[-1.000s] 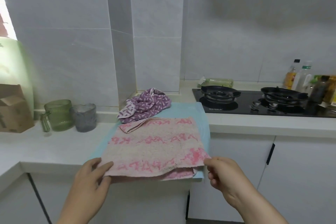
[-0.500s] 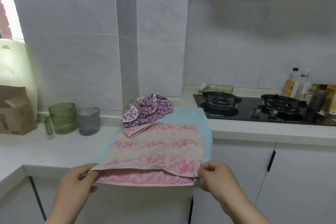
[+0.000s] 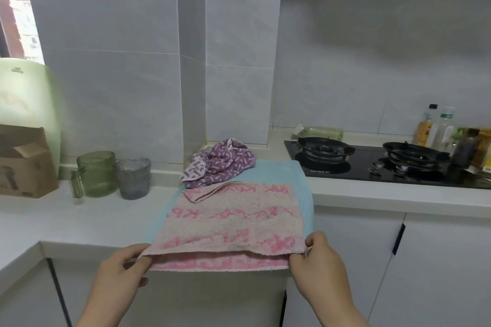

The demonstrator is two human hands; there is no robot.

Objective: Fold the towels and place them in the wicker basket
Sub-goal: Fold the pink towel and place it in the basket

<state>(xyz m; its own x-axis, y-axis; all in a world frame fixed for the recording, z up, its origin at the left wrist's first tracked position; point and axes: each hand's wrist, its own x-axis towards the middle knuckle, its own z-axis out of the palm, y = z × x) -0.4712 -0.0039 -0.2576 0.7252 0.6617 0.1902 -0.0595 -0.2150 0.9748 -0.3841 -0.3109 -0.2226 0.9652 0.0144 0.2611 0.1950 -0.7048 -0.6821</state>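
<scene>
Tabletop [image 3: 79,215], white, spreads out beyond both hands and turns a corner far to their left. A black gas hob [image 3: 372,167] with two burners sits well beyond the right fingers [image 3: 312,240], with bottles [image 3: 435,127] clustered behind it. A cardboard box [image 3: 24,164] stands well to the left of the left fingers [image 3: 136,260].

Three towels lie straight ahead. A blue towel [image 3: 276,170] is spread flat as the bottom layer. On it rests a pink towel [image 3: 233,218], pale with bands of pink lettering, doubled so that two layers show at its near edge, and with one far corner turned back. A purple towel [image 3: 220,164] with white flecks sits crumpled at the far end, well beyond the fingers.

Two cups, a green mug [image 3: 97,174] and a grey cup [image 3: 133,178], stand just beside each other, beyond and left of the left fingers.

The left hand [image 3: 117,281] pinches the pink towel's near left corner and the right hand [image 3: 318,265] pinches its near right corner. Both hold the upper layer lifted slightly off the lower one.
</scene>
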